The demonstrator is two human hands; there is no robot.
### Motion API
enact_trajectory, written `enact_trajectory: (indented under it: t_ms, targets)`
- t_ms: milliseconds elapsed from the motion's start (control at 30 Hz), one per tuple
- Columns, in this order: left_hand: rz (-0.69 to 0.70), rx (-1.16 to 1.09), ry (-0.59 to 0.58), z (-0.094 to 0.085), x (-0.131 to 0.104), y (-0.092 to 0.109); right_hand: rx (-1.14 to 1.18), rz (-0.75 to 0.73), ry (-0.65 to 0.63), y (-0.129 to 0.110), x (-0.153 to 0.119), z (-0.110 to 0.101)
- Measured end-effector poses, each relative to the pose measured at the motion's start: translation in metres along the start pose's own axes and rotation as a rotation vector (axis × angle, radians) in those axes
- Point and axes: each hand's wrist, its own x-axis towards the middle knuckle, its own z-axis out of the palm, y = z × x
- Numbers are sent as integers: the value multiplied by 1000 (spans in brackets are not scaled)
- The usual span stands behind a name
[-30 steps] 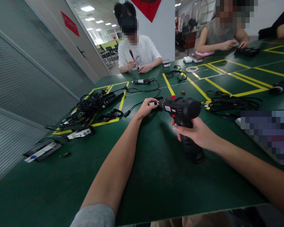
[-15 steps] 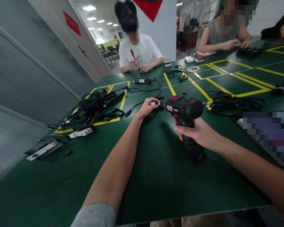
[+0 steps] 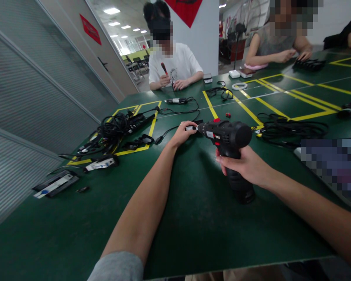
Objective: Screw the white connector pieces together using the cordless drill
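One apparent screw-driving step is in hand, the right hand (image 3: 247,166) wrapped round a power drill (image 3: 226,132), the left hand (image 3: 183,134) gripping a small piece (image 3: 190,128) on the tabletop (image 3: 193,234); the next move calls for steady alignment.

No text can be read. The cordless drill (image 3: 228,133) bears a pale label (image 3: 210,134) on its side, too small to make out; markings on the red door sign (image 3: 90,29) and red wall hanging (image 3: 187,11) are illegible.

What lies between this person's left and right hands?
In the head view, the black power drill, held in the right hand, with its front end pointing toward the left hand.
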Motion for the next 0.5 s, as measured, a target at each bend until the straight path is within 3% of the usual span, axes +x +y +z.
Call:
enact_trajectory:
  t_ms: [500]
  targets:
    - [23, 10, 4, 0, 0, 2, 13, -23, 12, 0, 0, 1]
